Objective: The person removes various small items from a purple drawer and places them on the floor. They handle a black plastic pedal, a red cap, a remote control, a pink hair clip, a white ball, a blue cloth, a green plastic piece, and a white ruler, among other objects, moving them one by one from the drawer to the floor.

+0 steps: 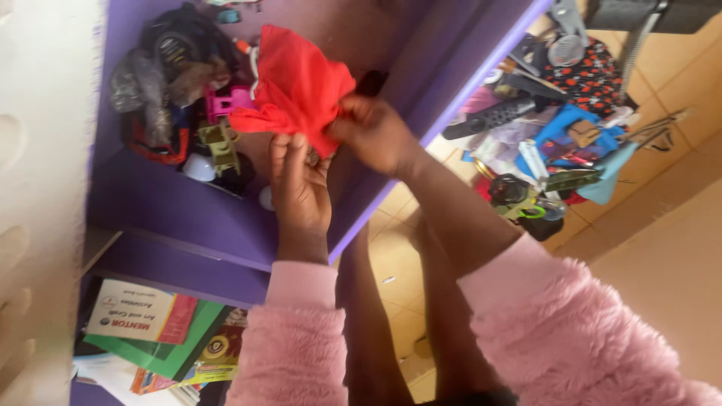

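Holding a red cloth (299,86) up over the purple shelf (188,210), both hands are pinching its lower edge: the left hand (299,188) is gripping the bunched corner from below with its fingers pressed together, and the right hand (372,131) is nipping the edge just beside it. It looks like the cloth is being opened out or folded. The next move is calling for a firm pinch with the 2 hands so it is not dropping onto the pink clip (226,101) and other bits.

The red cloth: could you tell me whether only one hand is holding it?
No, both the left hand and the right hand grip the red cloth above the purple shelf.
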